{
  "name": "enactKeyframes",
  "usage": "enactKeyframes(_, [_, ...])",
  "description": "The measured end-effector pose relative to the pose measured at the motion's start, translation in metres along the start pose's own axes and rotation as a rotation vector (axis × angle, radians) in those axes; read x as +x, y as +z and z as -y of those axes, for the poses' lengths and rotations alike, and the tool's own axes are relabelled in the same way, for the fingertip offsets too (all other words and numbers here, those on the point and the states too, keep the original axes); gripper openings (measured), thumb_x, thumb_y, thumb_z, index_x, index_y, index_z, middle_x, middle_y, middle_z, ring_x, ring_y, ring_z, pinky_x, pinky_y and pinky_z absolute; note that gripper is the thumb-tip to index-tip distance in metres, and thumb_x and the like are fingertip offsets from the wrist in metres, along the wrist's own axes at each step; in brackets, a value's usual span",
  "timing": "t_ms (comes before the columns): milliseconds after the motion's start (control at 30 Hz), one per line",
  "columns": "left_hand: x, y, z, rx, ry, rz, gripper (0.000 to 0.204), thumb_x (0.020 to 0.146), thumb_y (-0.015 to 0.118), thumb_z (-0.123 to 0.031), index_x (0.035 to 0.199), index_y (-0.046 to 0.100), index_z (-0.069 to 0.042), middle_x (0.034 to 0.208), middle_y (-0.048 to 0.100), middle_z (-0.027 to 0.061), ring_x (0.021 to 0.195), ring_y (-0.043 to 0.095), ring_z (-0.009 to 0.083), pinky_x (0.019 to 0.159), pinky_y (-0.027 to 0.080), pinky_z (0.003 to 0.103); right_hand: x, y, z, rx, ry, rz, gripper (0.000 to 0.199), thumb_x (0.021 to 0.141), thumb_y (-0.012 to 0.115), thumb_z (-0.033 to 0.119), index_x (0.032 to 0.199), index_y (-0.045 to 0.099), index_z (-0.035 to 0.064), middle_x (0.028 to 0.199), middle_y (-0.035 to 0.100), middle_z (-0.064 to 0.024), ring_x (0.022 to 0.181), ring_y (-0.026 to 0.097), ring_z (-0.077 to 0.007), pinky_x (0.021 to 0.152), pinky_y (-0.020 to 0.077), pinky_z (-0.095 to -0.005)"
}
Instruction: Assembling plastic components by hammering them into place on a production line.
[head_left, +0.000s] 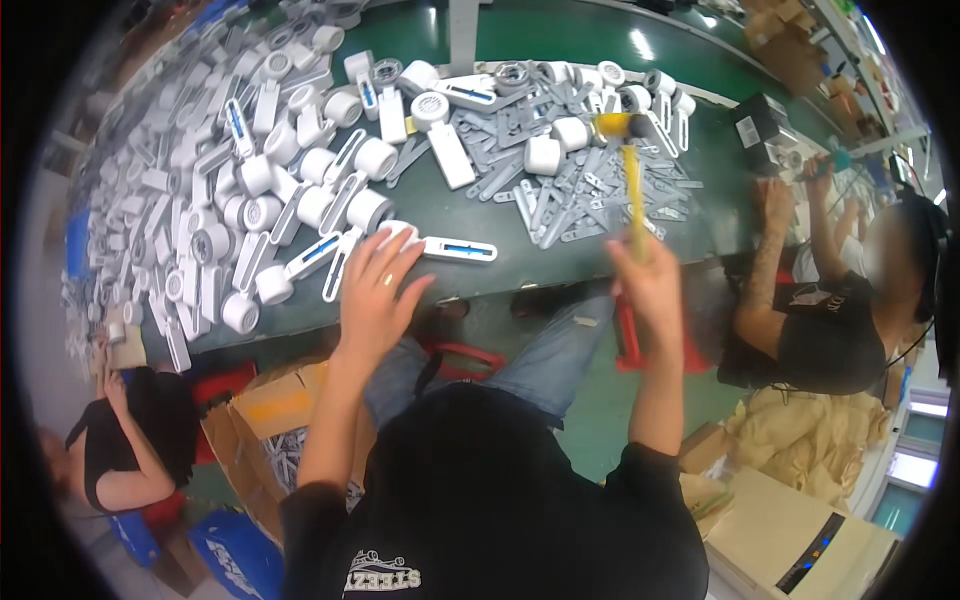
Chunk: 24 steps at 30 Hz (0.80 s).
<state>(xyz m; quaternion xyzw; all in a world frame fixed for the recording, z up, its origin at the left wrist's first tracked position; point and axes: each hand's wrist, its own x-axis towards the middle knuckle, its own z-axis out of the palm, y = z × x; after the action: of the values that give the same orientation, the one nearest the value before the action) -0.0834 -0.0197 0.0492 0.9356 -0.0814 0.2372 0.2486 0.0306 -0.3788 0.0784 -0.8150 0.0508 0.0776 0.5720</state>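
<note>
My left hand point(378, 290) lies over the round end of a white handheld fan casing point(462, 249), its fingers curled down on that end and its thumb apart. The casing lies flat on the green table point(490, 215), its slim handle with a blue strip pointing right. My right hand point(648, 285) is closed round the yellow handle of a mallet point(634, 190). The mallet's yellow and dark head is raised at the far end, in front of the grey strips as I see it. Under my left hand, the fan's head is partly hidden.
A large heap of white fan casings point(255, 175) covers the table's left side. Grey plastic strips point(570, 200) pile up at the middle right. Co-workers sit at both sides. A cardboard box point(240, 440) stands low on the left, a black box point(765, 130) at the far right.
</note>
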Motion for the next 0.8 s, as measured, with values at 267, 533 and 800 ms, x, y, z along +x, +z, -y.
enactKeyframes(267, [0.029,0.032,0.041,-0.138,0.018,0.140,0.085,0.077,0.090,-0.013,0.154,0.054,-0.008,0.116,0.074,0.0112,0.122,0.062,0.0363,0.106,0.049,0.046,-0.013,0.120,0.015,-0.118,-0.256,0.364,0.024,0.101,0.076,0.018,0.122,0.078,0.0052,0.084,0.068,0.0033,0.073,0.058,-0.0043,0.066,0.0487,-0.0242])
enactKeyframes(533, [0.027,0.029,0.049,-0.310,0.020,0.118,0.093,0.083,0.088,-0.012,0.162,0.041,-0.005,0.117,0.077,0.0134,0.122,0.063,0.0374,0.105,0.049,0.046,-0.006,0.147,0.007,0.102,-0.111,0.254,0.022,0.103,0.075,0.019,0.116,0.078,0.0010,0.074,0.067,0.0020,0.060,0.059,-0.0045,0.055,0.0472,-0.0222])
enactKeyframes(800, [0.023,0.036,0.057,-0.283,0.005,0.084,0.091,0.082,0.089,-0.016,0.160,0.042,-0.011,0.114,0.076,0.0093,0.119,0.062,0.0358,0.105,0.050,0.045,0.003,0.155,0.008,-0.223,-0.312,0.283,0.021,0.098,0.080,0.022,0.108,0.082,0.0043,0.074,0.065,-0.0006,0.065,0.059,-0.0078,0.060,0.0475,-0.0296])
